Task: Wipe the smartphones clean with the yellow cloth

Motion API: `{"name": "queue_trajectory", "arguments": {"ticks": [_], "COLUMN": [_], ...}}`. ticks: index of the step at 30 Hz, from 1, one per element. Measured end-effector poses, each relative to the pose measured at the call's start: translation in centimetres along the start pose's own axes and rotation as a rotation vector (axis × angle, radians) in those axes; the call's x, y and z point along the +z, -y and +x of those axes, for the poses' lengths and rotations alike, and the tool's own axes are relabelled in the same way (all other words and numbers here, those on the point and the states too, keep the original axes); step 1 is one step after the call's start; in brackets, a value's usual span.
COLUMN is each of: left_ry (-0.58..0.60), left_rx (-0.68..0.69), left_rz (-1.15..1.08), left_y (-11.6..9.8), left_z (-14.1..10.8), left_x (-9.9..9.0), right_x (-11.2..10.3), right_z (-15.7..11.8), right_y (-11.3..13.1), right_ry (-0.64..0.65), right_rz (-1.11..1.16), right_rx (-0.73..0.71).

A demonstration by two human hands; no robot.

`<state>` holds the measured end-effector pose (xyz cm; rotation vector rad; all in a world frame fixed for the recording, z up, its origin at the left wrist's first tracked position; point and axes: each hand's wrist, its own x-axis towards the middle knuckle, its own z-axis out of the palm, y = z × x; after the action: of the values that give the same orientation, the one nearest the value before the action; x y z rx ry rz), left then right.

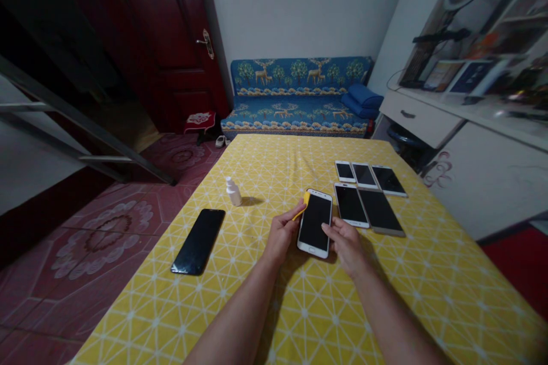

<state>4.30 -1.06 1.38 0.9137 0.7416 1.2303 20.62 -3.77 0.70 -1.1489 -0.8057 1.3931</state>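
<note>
A white-framed smartphone (315, 225) with a dark screen is held just over the yellow tablecloth. My right hand (345, 239) grips its right edge, the thumb lying on the screen. My left hand (285, 228) is closed on a thin yellow tool (305, 199) with a wider head, which touches the phone's upper left edge. Its exact kind is hard to make out. To the left stands a small white bottle (233, 193), upright. Nearer the table's left edge lies a larger black smartphone (198, 241), screen up.
Several smartphones (351, 204) lie in two rows on the right of the table (240, 319). Beyond the far edge is a blue patterned sofa (295, 105). A white cabinet (483, 165) flanks the right side; a metal ladder-like frame (107, 158) stands at the left.
</note>
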Motion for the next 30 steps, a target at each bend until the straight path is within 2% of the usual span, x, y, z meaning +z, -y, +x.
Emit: {"name": "queue_trajectory", "arguments": {"ticks": [10,21,30], "left_ry": [0.122,0.099,0.105], "left_rx": [-0.017,-0.092,0.028], "left_rz": [0.051,0.017,0.100], "left_y": [0.0,0.2,0.2], "left_z": [-0.4,-0.7,-0.6], "left_x": [0.4,1.1,0.6], "right_x": [-1.7,-2.2,-1.6], "right_z": [1.1,1.4,0.8], "right_y": [-0.2,-0.6,-0.2], "right_ry": [-0.125,-0.307,-0.168], "right_rz": [0.059,-0.039,-0.103], "right_rx": [-0.097,-0.229,-0.215]}}
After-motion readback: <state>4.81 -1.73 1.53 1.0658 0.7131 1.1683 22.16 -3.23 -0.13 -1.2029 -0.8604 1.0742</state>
